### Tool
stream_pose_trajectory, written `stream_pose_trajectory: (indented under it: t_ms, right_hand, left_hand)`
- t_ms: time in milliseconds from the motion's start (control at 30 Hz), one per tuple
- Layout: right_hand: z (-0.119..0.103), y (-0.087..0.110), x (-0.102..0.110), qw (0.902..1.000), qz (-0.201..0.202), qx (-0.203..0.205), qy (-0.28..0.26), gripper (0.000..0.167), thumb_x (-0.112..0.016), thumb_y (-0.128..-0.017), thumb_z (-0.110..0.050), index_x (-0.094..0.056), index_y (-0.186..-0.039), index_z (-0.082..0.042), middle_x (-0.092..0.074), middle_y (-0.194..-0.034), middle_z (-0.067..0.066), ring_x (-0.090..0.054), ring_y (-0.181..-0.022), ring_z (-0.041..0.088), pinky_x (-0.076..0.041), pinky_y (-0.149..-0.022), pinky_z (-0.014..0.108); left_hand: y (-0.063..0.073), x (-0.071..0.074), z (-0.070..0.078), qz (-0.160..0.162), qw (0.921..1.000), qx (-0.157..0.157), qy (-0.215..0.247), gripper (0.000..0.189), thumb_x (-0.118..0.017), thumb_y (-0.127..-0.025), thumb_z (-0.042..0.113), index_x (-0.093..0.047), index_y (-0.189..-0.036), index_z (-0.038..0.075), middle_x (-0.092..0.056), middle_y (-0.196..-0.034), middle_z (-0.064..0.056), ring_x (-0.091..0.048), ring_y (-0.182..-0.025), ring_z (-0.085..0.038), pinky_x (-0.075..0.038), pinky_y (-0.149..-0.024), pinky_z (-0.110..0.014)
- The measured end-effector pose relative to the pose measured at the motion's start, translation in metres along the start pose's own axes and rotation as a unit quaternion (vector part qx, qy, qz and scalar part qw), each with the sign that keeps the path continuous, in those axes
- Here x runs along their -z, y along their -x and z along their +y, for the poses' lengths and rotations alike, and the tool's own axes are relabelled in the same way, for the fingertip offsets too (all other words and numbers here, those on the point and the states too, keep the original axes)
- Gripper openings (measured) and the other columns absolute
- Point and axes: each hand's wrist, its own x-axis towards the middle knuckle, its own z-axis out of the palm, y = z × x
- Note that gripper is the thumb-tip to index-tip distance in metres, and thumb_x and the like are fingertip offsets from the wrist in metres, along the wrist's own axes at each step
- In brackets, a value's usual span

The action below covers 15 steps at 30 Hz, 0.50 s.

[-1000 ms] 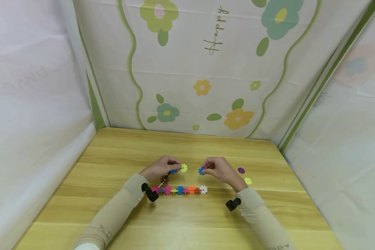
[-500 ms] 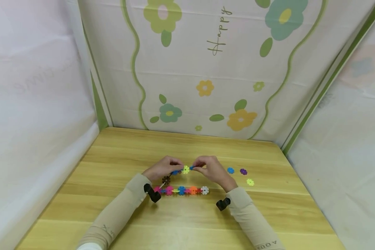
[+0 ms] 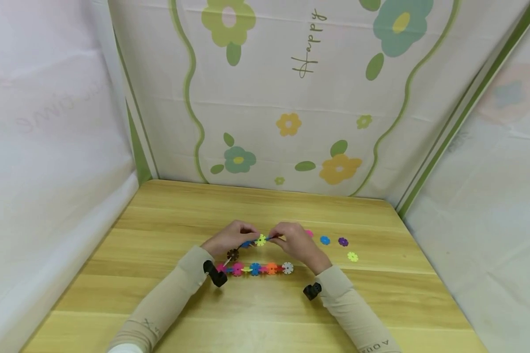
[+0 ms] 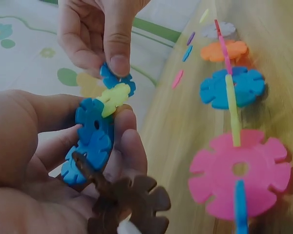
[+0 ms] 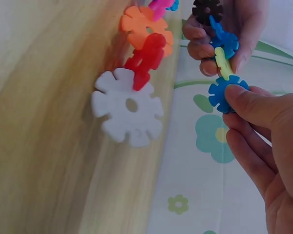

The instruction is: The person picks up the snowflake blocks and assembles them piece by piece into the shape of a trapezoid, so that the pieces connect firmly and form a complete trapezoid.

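My left hand [image 3: 231, 235] grips the raised end of a chain of flower-shaped slotted discs, its fingers around the blue discs [image 4: 90, 119]. Beyond them in that chain sits a yellow disc [image 4: 115, 97]; a brown disc [image 4: 146, 200] hangs nearer the wrist. With thumb and fingers, my right hand [image 3: 297, 240] pinches another blue disc [image 5: 217, 96]. Its edge meets the yellow disc's edge; how deep the slots engage, I cannot tell. The chain bends down to a row on the table with a pink disc [image 4: 239, 161], an orange disc [image 5: 136, 24] and a white disc [image 5: 112, 107] at the end.
Loose discs lie right of my right hand on the wooden table [image 3: 265, 314]: pink [image 3: 309, 234], light blue [image 3: 325, 240], purple [image 3: 343, 241] and yellow [image 3: 352, 257]. Flower-printed cloth [image 3: 247, 88] rises behind the table and at both sides.
My right hand has moved left, bringing its blue disc from apart to against the yellow disc. Loose light blue and pink discs have come into sight from behind it. My left hand stays nearly still.
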Motion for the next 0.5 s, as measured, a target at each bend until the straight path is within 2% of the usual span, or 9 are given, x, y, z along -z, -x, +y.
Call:
stream_pose_trajectory:
  t_ms: [200,333,500]
  right_hand:
    - [-0.005,0.002,-0.002,0.9971,0.009,0.034,0.067,0.005,-0.082,-0.091,-0.008,-0.081,-0.096,-0.01,-0.081,-0.093,0.001,-0.076,-0.084,0.011,-0.062,-0.077,0.022]
    - [-0.008,0.002,-0.004,0.9925,0.019,0.064,0.102,0.004,-0.082,-0.091,-0.007,-0.082,-0.095,-0.009,-0.081,-0.093,0.002,-0.077,-0.083,0.012,-0.062,-0.077,0.022]
    - [-0.011,0.002,-0.005,0.9904,0.039,0.077,0.108,0.006,-0.083,-0.089,-0.003,-0.081,-0.093,-0.007,-0.08,-0.092,0.003,-0.077,-0.083,0.013,-0.062,-0.076,0.023]
  left_hand:
    - [0.0,-0.006,0.002,0.027,0.9992,-0.003,-0.029,0.023,-0.062,-0.109,0.023,-0.078,-0.111,0.008,-0.074,-0.109,-0.012,-0.064,-0.093,-0.027,-0.054,-0.083,-0.035]
    - [0.0,-0.009,0.004,0.043,0.9988,0.006,-0.024,0.021,-0.063,-0.108,0.02,-0.08,-0.107,0.008,-0.074,-0.105,-0.012,-0.066,-0.09,-0.031,-0.056,-0.081,-0.04]
    - [0.001,-0.011,0.007,0.058,0.9982,0.012,-0.008,0.02,-0.065,-0.107,0.018,-0.081,-0.107,0.006,-0.075,-0.104,-0.011,-0.07,-0.097,-0.036,-0.06,-0.087,-0.046]
